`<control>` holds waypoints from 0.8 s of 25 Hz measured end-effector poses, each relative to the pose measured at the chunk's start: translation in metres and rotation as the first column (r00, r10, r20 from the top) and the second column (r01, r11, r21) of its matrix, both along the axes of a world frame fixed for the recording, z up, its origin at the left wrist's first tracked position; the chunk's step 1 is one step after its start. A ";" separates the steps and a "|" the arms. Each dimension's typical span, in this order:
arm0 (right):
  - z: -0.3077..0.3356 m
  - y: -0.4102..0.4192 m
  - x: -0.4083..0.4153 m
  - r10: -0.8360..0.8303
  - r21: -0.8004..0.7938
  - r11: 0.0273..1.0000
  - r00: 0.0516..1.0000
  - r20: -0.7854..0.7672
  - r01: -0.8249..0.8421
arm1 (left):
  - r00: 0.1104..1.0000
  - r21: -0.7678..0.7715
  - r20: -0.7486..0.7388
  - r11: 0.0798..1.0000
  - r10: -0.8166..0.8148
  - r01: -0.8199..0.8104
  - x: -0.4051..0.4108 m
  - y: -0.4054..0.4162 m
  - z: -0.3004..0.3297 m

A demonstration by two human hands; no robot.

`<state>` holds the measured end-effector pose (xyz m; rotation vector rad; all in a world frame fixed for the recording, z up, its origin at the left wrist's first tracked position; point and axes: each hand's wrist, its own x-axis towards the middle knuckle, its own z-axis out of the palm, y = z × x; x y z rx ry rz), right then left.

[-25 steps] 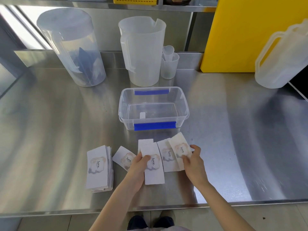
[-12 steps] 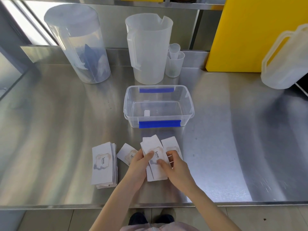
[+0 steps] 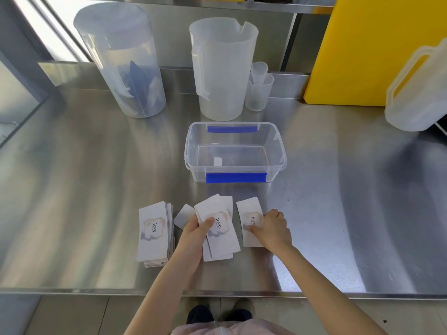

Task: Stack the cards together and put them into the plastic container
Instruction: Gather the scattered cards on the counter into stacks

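Note:
White "love." cards lie near the steel counter's front edge. My left hand [image 3: 193, 235] grips a small fanned bundle of cards [image 3: 220, 232], thumb on top. A single card [image 3: 250, 220] lies to the right, with my right hand [image 3: 272, 228] pressing on its lower right side, fingers curled at its edge. A neat stack of cards [image 3: 153, 234] rests at the left. One more card [image 3: 185, 215] lies partly hidden behind my left hand. The clear plastic container [image 3: 281, 158] with blue clips stands open just beyond the cards, with only a small white label showing in it.
Behind the container stand a lidded clear pitcher [image 3: 121, 61], an open frosted pitcher [image 3: 222, 68] and small measuring cups [image 3: 258, 90]. A yellow board [image 3: 372, 49] leans at the back right beside a white jug [image 3: 418, 93]. The counter edge [image 3: 217, 292] runs close below the cards.
My right hand laid a card onto the bundle in my left hand, then moved right onto the remaining single card. The view shifted slightly.

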<state>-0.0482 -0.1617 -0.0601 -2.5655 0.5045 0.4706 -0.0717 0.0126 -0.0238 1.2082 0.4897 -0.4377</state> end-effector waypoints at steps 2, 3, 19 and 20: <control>0.004 -0.001 0.001 -0.040 0.150 0.988 0.999 0.008 0.039 | 1.000 0.000 -0.004 1.000 0.001 -0.001 -0.003 0.003 -0.001; 0.008 -0.001 0.001 -0.079 0.258 0.964 0.997 0.015 0.073 | 1.000 0.008 -0.005 1.000 0.002 -0.002 -0.004 0.003 -0.002; 0.035 0.044 -0.019 0.068 0.441 0.883 0.974 0.216 -0.160 | 0.996 0.014 0.035 0.997 0.078 -0.079 -0.005 0.003 0.004; 0.036 0.044 -0.017 0.056 0.470 0.869 0.976 0.212 -0.152 | 0.995 0.020 0.039 0.995 0.095 -0.096 -0.004 0.007 0.005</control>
